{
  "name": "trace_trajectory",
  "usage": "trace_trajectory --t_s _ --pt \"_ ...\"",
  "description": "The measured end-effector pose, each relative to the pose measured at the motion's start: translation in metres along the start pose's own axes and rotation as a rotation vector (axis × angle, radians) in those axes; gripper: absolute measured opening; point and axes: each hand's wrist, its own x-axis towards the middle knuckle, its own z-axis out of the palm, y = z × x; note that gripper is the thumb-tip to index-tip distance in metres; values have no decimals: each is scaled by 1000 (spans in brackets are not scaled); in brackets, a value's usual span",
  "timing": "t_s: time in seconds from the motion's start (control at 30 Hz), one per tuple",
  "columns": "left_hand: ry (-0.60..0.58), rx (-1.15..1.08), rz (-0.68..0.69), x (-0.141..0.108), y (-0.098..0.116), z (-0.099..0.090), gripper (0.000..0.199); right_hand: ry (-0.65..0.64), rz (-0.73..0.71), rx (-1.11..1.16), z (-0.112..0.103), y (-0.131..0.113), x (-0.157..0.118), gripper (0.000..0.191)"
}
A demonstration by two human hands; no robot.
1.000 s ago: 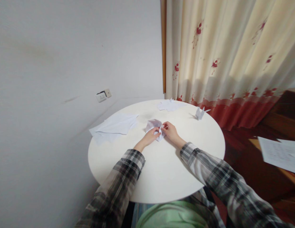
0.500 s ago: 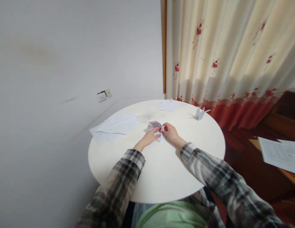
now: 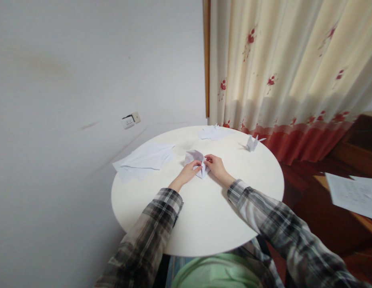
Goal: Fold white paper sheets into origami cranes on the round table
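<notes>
A partly folded sheet of white paper (image 3: 194,156) sits at the middle of the round white table, one flap standing up at its far side. My left hand (image 3: 189,170) grips its left part, thumb and fingers curled on the paper. From the right, my right hand (image 3: 215,165) pinches the opposite edge. The fingers hide some of the creases between them. Toward the table's right far edge stands a folded paper crane (image 3: 252,143).
The round white table (image 3: 203,224) meets the wall on its left. Loose white sheets (image 3: 146,157) lie at the left, with more paper (image 3: 212,132) at the far edge. A wall socket (image 3: 128,122), a curtain (image 3: 278,72) and printed sheets (image 3: 350,194) at the right surround it.
The near part of the folded paper has opened, with its flaps lifted and spread slightly. Both hands have shifted only a little.
</notes>
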Motion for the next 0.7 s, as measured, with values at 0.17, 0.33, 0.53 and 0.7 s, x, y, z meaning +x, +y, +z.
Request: trace_trajectory --t_s 0.17,0.33,0.53,0.7 --pt "52 32 -21 1 0 -1 21 -21 -36 1 -1 -3 0 18" --pt "77 68 -19 3 -2 0 18 -9 -69 -40 -1 -5 -2 20" --pt "64 98 -27 4 -4 -2 16 -47 -56 -50 0 -2 -3 23" --pt "72 120 -18 3 -3 -3 14 -93 -63 -52 1 1 -3 27"
